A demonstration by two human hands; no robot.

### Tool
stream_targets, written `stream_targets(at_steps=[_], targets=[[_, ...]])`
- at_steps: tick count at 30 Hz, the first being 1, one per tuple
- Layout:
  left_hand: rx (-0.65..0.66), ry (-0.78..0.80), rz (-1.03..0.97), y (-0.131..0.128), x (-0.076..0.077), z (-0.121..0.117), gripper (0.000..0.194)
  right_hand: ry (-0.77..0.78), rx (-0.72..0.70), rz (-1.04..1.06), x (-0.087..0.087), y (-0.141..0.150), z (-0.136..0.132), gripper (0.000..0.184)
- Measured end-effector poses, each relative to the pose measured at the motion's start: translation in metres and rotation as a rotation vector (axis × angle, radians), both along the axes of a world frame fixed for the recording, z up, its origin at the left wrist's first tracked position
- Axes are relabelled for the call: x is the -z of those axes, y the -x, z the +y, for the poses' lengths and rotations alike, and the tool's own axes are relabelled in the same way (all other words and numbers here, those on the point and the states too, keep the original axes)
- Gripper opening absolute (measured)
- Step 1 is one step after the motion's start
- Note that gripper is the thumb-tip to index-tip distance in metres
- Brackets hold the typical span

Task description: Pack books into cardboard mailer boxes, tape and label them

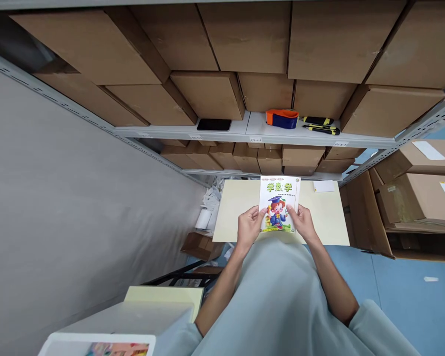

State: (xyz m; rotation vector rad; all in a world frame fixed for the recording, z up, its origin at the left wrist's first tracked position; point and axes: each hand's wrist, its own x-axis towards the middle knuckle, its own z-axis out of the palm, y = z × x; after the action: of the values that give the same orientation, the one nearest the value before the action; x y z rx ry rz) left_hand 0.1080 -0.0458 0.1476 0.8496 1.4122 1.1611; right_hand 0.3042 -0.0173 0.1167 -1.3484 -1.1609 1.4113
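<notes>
I hold a small white children's book [279,200] with green Chinese title letters and a cartoon child in a graduation cap, upright over a pale yellow table [237,212]. My left hand [249,228] grips its lower left edge. My right hand [303,223] grips its lower right edge. Both hands have fingers curled round the book's sides.
A metal shelf [244,132] ahead carries many brown cardboard boxes, a black tablet [214,124], an orange-and-blue tape dispenser [282,118] and yellow-black utility knives [321,125]. More boxes [415,202] stand at right. A white paper roll [203,219] and scraps lie left of the table.
</notes>
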Motion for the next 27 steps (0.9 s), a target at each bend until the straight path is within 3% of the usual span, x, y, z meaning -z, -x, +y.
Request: stream_targets(at_steps=[9, 11, 14, 17, 21, 24, 27], targets=[[-0.017, -0.132, 0.207, -0.002, -0.001, 0.003, 0.047, -0.114, 0.001, -0.151, 0.0, -0.002, -0.008, 0.065], [-0.019, -0.24, 0.332, 0.004, -0.004, 0.005, 0.036, -0.193, -0.008, -0.188, -0.002, -0.01, -0.004, 0.059], [0.048, -0.486, 0.495, 0.017, -0.007, 0.01, 0.022, -0.431, -0.112, -0.239, -0.007, -0.026, 0.005, 0.043], [0.126, -0.639, 0.585, 0.029, -0.011, 0.017, 0.024, -0.585, -0.178, -0.292, -0.011, -0.038, 0.01, 0.035], [0.177, -0.572, 0.558, 0.034, -0.018, 0.021, 0.021, -0.543, -0.208, -0.229, -0.016, -0.045, 0.01, 0.036], [0.187, -0.428, 0.425, 0.034, -0.019, 0.02, 0.02, -0.394, -0.147, -0.148, -0.019, -0.046, 0.007, 0.046], [0.132, -0.271, 0.34, 0.035, -0.014, 0.016, 0.043, -0.238, -0.041, -0.091, -0.019, -0.045, 0.005, 0.064]])
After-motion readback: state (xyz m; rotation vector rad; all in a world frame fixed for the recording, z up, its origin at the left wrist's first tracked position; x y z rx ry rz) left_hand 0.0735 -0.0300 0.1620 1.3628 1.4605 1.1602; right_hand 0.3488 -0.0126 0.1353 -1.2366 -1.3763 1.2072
